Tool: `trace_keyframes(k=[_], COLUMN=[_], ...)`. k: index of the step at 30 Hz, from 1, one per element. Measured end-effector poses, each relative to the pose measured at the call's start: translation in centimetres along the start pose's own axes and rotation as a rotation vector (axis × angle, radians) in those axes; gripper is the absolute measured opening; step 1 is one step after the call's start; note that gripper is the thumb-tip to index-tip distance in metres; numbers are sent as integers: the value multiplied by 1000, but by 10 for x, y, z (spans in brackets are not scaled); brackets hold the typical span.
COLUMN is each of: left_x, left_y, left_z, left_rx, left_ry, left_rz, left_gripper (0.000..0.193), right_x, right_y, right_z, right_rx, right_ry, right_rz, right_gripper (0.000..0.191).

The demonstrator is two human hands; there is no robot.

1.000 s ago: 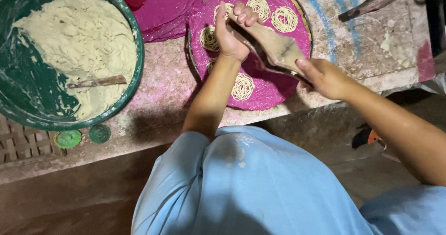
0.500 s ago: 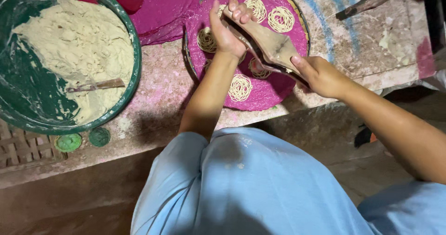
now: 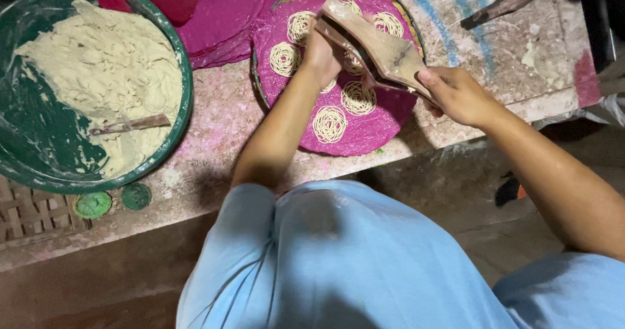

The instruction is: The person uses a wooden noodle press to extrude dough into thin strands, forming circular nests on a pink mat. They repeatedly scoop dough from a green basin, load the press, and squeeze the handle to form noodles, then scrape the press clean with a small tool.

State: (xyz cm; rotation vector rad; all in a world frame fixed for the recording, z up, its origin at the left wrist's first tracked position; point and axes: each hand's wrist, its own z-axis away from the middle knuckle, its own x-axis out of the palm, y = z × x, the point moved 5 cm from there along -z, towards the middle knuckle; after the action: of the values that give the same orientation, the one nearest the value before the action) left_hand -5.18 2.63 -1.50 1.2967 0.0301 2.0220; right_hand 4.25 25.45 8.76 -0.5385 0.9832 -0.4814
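You are mid-way through pressing noodle coils, your left hand (image 3: 322,50) and right hand (image 3: 456,95) both clamped on the wooden press (image 3: 377,49) above the magenta-lined tray (image 3: 390,117) at upper centre; next, shift over bare cloth.

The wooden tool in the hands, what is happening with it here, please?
A person holds a wooden press with both hands over a round tray lined with pink cloth. The left hand grips its far end and the right hand grips the near handle. Several noodle coils lie on the cloth. To the left stands a green bowl of pale dough with a small stick in it.
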Motion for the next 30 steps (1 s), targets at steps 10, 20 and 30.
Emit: trace_keyframes(k=[10,20,30], left_x=[-40,13,72], left_y=[-41,-11,-16], left_z=[27,38,-40], left_rx=[206,432,345], left_ry=[-125,-309,-609], left_rz=[-1302,-472,517], left_gripper=[66,67,53], right_x=[2,-15,-46], right_y=[26,66,35], right_z=[-10,3,-10], right_rx=[-132,56,180], right_ry=[146,-54,82], right_rz=[-127,-195,188], right_gripper=[60,71,61])
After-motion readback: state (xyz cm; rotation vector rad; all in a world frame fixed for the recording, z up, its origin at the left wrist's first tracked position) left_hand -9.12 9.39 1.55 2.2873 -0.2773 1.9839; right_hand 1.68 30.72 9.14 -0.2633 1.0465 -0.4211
